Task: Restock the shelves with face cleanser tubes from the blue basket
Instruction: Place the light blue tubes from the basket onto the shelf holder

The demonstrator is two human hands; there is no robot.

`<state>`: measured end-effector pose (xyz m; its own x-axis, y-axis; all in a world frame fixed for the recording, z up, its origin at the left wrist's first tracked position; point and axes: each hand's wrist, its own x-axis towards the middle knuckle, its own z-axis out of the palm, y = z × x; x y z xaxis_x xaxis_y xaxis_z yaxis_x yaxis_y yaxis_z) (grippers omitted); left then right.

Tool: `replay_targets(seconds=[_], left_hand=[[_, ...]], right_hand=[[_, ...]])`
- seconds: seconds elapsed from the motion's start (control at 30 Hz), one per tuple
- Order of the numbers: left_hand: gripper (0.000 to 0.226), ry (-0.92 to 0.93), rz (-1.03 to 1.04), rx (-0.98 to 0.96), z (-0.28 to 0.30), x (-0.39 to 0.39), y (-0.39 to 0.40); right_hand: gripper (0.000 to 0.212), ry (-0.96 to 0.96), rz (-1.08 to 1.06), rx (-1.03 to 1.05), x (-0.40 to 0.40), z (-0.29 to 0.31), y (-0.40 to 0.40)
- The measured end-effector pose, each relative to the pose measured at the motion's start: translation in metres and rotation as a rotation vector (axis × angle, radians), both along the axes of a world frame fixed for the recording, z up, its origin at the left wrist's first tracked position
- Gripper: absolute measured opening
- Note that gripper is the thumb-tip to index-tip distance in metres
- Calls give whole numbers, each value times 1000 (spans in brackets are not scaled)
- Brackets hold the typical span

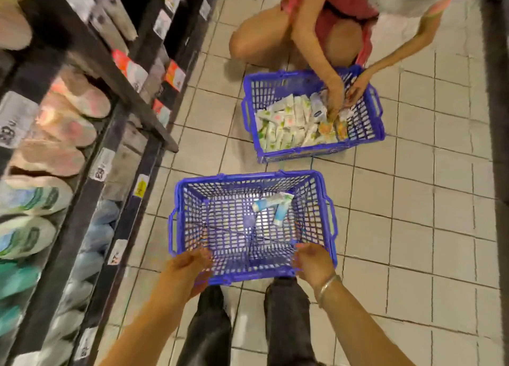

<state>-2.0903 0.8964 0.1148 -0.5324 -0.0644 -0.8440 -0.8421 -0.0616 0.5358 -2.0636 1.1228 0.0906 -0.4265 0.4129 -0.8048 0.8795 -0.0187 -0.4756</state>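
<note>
A blue plastic basket (pixel 327 217) stands on the tiled floor right in front of my feet. Two white and teal face cleanser tubes (pixel 272 201) lie at its far right on the bottom; the rest of its floor is bare. My left hand (pixel 190 263) grips the near rim at the left corner, fingers curled over the edge. My right hand (pixel 314 261), a metal bangle on its wrist, grips the near rim at the right corner. The dark shelves (pixel 82 189) run along the left, stocked with rows of tubes.
A second blue basket (pixel 369 134), full of white tubes and packets, sits further off. A crouching person reaches both hands into its right side. White tiled floor stretches to the right. A dark fixture edges the far right.
</note>
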Motion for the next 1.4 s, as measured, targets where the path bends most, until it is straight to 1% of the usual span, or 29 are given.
replay_targets(seconds=[0.07, 0.17, 0.23, 0.37, 0.43, 0.5, 0.57, 0.6, 0.63, 0.7, 0.73, 0.8, 0.83, 0.87, 0.93, 0.97, 1.03, 1.07, 1.1, 1.17, 1.2, 1.27, 1.33, 1.4], left_hand=[[17, -28, 9, 10, -35, -13, 8], [18, -76, 34, 18, -106, -33, 29], [21, -113, 13, 2, -166, -46, 46], [20, -122, -21, -60, -290, -58, 75], [20, -132, -34, -102, -344, -55, 84], [20, -121, -91, -120, -392, -51, 94], [22, -86, -187, -159, -433, -49, 104], [22, -66, -227, -192, -450, -49, 110], [20, -34, -276, -236, -466, -51, 115], [7, 37, -403, -332, -492, -61, 124], [8, 61, -452, -365, -504, -69, 128], [20, 79, -513, -385, -527, -88, 136], [26, 89, -539, -406, -538, -96, 140], [33, 107, -569, -444, -547, -101, 144], [45, 188, -653, -557, -561, -105, 149], [50, 244, -723, -620, -566, -103, 152], [57, 349, -926, -712, -577, -101, 162], [60, 380, -1027, -745, -581, -103, 168], [62, 390, -1108, -770, -585, -107, 176], [66, 378, -1213, -810, -591, -115, 188], [65, 376, -1255, -826, -594, -116, 191], [59, 407, -1306, -854, -601, -115, 192], [57, 445, -1328, -859, -607, -115, 194], [57, 473, -1308, -851, -609, -117, 199]], right_hand=[[26, -36, 46, 23, -17, -39, 9], [29, -38, 112, 46, -43, -120, 28], [32, -54, 193, 74, -57, -183, 42], [38, -115, 350, 113, -70, -308, 66], [37, -146, 355, 144, -70, -362, 74], [29, -151, 316, 179, -74, -408, 79], [7, -140, 224, 252, -81, -447, 79], [25, -148, 186, 296, -83, -466, 79], [37, -148, 145, 325, -85, -483, 77], [48, -104, 61, 349, -87, -511, 75], [51, -90, 37, 360, -89, -521, 75], [56, -66, 18, 388, -95, -542, 77], [54, -47, 7, 379, -98, -551, 78], [47, -17, -16, 357, -100, -559, 80], [20, 59, -81, 293, -97, -565, 78], [12, 79, -109, 261, -91, -565, 75], [11, 69, -143, 186, -72, -564, 71], [16, 41, -155, 146, -64, -560, 69], [27, 5, -171, 111, -58, -556, 66], [41, -34, -255, 55, -50, -548, 64], [44, -44, -288, 33, -48, -545, 63], [46, -63, -285, 1, -44, -539, 63], [47, -83, -257, 8, -44, -535, 71], [48, -85, -255, 34, -50, -533, 85]])
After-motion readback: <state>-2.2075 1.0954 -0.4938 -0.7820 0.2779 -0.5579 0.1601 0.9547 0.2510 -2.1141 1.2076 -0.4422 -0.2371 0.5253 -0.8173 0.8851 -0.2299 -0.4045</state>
